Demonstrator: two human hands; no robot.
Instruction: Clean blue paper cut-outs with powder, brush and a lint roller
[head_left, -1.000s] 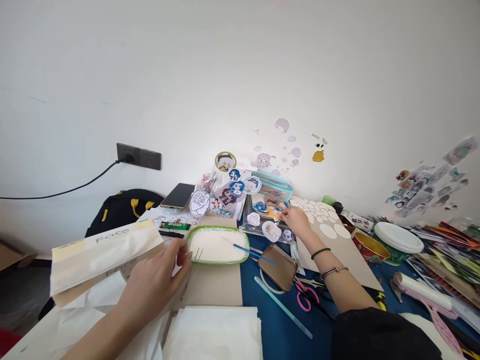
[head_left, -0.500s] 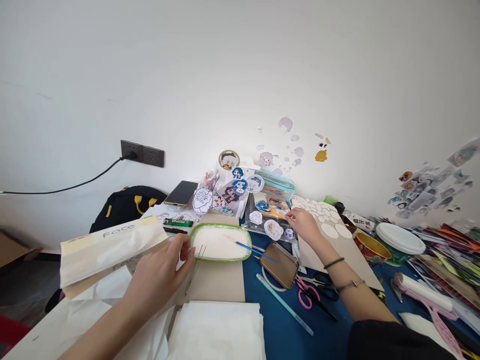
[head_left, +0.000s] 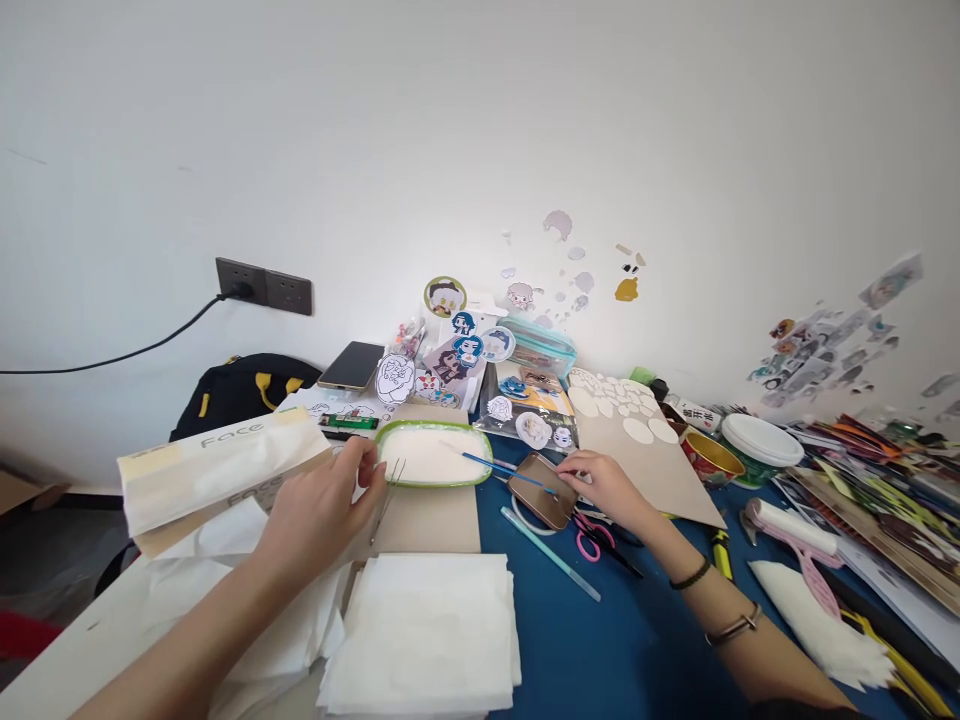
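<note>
A left hand (head_left: 311, 512) curls half-open beside slim tweezers (head_left: 385, 506) and a right hand (head_left: 609, 488) nearly pinches at a brown tin (head_left: 541, 508), any grip unclear, while a blue paintbrush (head_left: 487, 462), spanning green tray (head_left: 442, 485) and tin, looks light, stiff, best held mid-handle.

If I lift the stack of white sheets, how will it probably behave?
The white stack would probably sag, since its sheets look thin and soft. Being tissue-like, it is likely light for its size. Its edges are uneven, so the layers may slip apart if only the top is pinched.
</note>
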